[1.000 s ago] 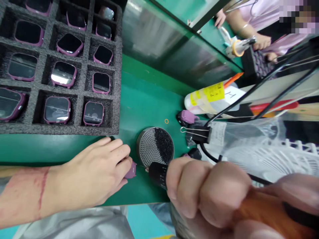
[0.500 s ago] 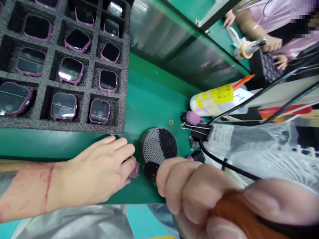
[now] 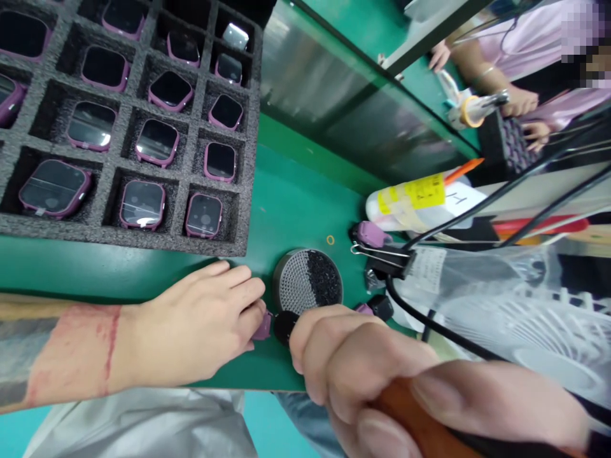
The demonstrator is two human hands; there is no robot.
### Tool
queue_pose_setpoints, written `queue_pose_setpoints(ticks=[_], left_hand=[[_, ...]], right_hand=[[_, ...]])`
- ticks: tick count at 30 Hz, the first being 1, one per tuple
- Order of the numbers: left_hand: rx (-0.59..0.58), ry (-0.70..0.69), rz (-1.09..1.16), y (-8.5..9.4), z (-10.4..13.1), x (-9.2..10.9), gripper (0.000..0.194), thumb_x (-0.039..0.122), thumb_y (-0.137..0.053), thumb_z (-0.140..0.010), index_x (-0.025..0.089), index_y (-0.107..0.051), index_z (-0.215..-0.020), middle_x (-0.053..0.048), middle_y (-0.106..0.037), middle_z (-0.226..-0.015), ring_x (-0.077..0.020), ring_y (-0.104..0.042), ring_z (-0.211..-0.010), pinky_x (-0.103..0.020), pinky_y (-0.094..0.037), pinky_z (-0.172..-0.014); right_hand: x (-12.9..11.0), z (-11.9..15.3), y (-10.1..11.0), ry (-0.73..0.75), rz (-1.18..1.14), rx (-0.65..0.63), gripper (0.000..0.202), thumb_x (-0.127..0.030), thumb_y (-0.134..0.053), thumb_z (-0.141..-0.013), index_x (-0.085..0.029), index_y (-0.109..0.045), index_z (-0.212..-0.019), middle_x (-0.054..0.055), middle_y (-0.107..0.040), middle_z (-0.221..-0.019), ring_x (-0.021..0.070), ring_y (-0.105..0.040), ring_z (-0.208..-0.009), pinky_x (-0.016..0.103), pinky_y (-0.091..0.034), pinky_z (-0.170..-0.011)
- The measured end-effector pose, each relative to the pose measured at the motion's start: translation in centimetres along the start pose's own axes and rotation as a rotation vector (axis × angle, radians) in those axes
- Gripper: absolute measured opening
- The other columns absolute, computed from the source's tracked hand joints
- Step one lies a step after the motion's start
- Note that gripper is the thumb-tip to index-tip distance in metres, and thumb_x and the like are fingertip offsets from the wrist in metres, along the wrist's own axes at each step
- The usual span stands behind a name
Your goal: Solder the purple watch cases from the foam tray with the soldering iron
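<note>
My left hand (image 3: 210,324) is closed over a small purple watch case (image 3: 262,327) on the green bench, hiding most of it. Wrapped around an orange-handled electric screwdriver (image 3: 405,410) is my right hand (image 3: 353,362), large in the foreground. The driver's black nose (image 3: 285,327) points left at the watch case, its tip right beside the edge; whether it touches I cannot tell. Just beyond the nose sits a round perforated dish (image 3: 293,280), its right part covered with tiny black screws.
A grey foam tray (image 3: 214,245) with purple-framed watches stands at upper left. To the right are a white bottle (image 3: 410,200), a binder clip (image 3: 389,259), more purple watch parts (image 3: 373,234), a plastic bag (image 3: 458,273) and black cables. A co-worker's hands (image 3: 522,102) show beyond the partition.
The view has shifted slightly, so the foam tray appears further right. My right hand and the screwdriver sit a little further left in view; both hands keep their holds.
</note>
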State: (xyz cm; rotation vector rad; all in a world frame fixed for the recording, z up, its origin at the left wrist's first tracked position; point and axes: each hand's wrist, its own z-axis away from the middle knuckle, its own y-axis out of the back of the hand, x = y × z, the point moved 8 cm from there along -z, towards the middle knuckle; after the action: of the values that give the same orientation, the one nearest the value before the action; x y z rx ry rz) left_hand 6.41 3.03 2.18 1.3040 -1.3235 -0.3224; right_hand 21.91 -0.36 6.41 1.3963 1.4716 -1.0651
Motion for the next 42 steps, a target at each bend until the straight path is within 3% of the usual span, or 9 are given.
queue_pose_setpoints(ticks=[3, 7, 11, 14, 17, 19, 29, 37, 42], left_hand=[[-0.003, -0.023, -0.051, 0.0, 0.0, 0.3, 0.021, 0.033, -0.095, -0.109, 0.016, -0.083, -0.116, -0.002, -0.067, -0.101, -0.0257, -0.057, -0.094, -0.045, -0.042, -0.083], [-0.09, -0.11, -0.076, -0.4, 0.3, 1.2, 0.027, 0.021, -0.085, -0.104, 0.021, -0.08, -0.131, -0.004, -0.069, -0.108, -0.0266, -0.057, -0.095, -0.045, -0.043, -0.081], [-0.138, -0.205, -0.047, -0.2, 0.7, 1.9, 0.005, 0.023, -0.078, -0.109, 0.024, -0.08, -0.114, -0.011, -0.079, -0.133, -0.031, -0.067, -0.114, -0.045, -0.052, -0.089], [-0.129, -0.255, -0.004, 0.1, 0.9, 2.1, 0.009, 0.025, -0.077, -0.112, 0.023, -0.08, -0.104, -0.012, -0.081, -0.139, -0.0336, -0.07, -0.127, -0.045, -0.057, -0.101], [-0.091, -0.232, 0.036, 0.5, 0.8, 2.0, 0.008, 0.025, -0.077, -0.11, 0.021, -0.083, -0.114, -0.014, -0.081, -0.144, -0.0349, -0.071, -0.13, -0.048, -0.058, -0.109], [-0.058, -0.177, 0.027, 0.5, 0.7, 1.6, 0.021, 0.027, -0.078, -0.11, 0.017, -0.083, -0.128, -0.015, -0.082, -0.145, -0.0358, -0.072, -0.13, -0.051, -0.058, -0.111], [0.015, -0.142, -0.069, 0.3, 1.1, 0.9, 0.024, 0.017, -0.077, -0.116, 0.015, -0.083, -0.139, -0.014, -0.085, -0.131, -0.0332, -0.072, -0.114, -0.048, -0.054, -0.088], [0.008, -0.143, -0.053, 0.2, 1.0, 0.6, 0.027, 0.021, -0.088, -0.111, 0.016, -0.084, -0.138, -0.012, -0.083, -0.129, -0.0324, -0.07, -0.113, -0.048, -0.055, -0.089], [0.012, -0.151, -0.05, 0.2, 1.0, 0.6, 0.032, 0.023, -0.093, -0.108, 0.015, -0.083, -0.138, -0.012, -0.082, -0.127, -0.0322, -0.068, -0.112, -0.048, -0.054, -0.09]], right_hand=[[-1.5, -1.7, 1.6, 0.121, -0.072, 0.058, 0.031, -0.027, -0.074, -0.116, -0.035, -0.071, -0.146, -0.01, -0.057, -0.076, 0.0133, -0.055, -0.052, 0.036, -0.058, -0.051], [-1.1, -3.5, 3.7, 0.136, -0.11, 0.197, 0.03, -0.019, -0.08, -0.113, -0.034, -0.08, -0.139, -0.011, -0.061, -0.077, 0.0103, -0.056, -0.052, 0.032, -0.057, -0.052], [0.1, -3.9, 3.3, 0.144, -0.146, 0.213, 0.022, -0.023, -0.083, -0.113, -0.035, -0.079, -0.131, -0.013, -0.061, -0.074, 0.0078, -0.051, -0.048, 0.029, -0.056, -0.051], [0.8, -3.6, 3.0, 0.128, -0.159, 0.218, 0.025, -0.022, -0.083, -0.112, -0.034, -0.077, -0.133, -0.013, -0.065, -0.076, 0.0078, -0.055, -0.051, 0.029, -0.06, -0.055], [1.2, -3.3, 3.1, 0.116, -0.181, 0.224, 0.028, -0.02, -0.084, -0.111, -0.032, -0.073, -0.134, -0.014, -0.068, -0.08, 0.0067, -0.057, -0.053, 0.028, -0.063, -0.059], [1.4, -3.2, 3.2, 0.11, -0.189, 0.229, 0.028, -0.02, -0.084, -0.112, -0.031, -0.071, -0.135, -0.013, -0.068, -0.082, 0.006, -0.057, -0.054, 0.028, -0.064, -0.061], [0.5, -3.6, 2.7, 0.114, -0.1, 0.134, 0.023, -0.019, -0.079, -0.117, -0.033, -0.073, -0.134, -0.01, -0.064, -0.083, 0.0093, -0.059, -0.057, 0.033, -0.062, -0.058], [0.5, -3.6, 2.6, 0.146, -0.081, 0.083, 0.025, -0.019, -0.075, -0.118, -0.032, -0.072, -0.139, -0.01, -0.063, -0.085, 0.0103, -0.061, -0.06, 0.035, -0.064, -0.06], [0.3, -3.6, 2.5, 0.135, -0.087, 0.123, 0.021, -0.021, -0.077, -0.118, -0.033, -0.072, -0.135, -0.01, -0.061, -0.083, 0.0102, -0.059, -0.059, 0.034, -0.063, -0.061]])
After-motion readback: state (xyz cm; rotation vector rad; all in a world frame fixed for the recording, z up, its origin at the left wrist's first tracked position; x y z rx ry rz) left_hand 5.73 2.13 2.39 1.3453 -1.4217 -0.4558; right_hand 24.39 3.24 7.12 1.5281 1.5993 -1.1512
